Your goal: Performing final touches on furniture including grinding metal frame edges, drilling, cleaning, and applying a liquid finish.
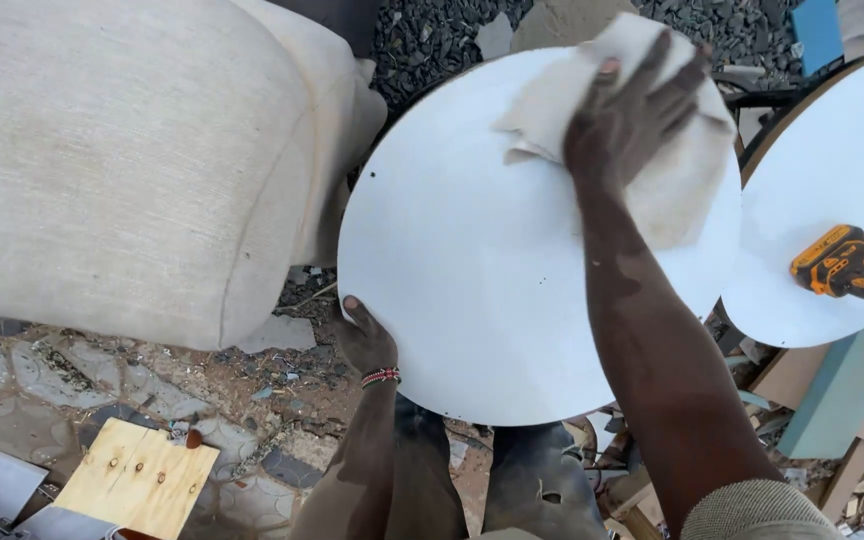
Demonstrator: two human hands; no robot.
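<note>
Upholstered beige chair: left of the left hand's fingers. White round panel: edge gripped by the left hand, fingers closed on its rim. Right hand: fingers spread flat, pressing a beige cloth onto the panel's upper area. Surface appears clean; wiping judged well advanced, lower portion possibly outstanding.

The left hand shows only a thumb and wrist; its fingers lie hidden behind the disc. The cloth is partly covered by the right hand. The second disc and drill are cut off by the right edge.
</note>
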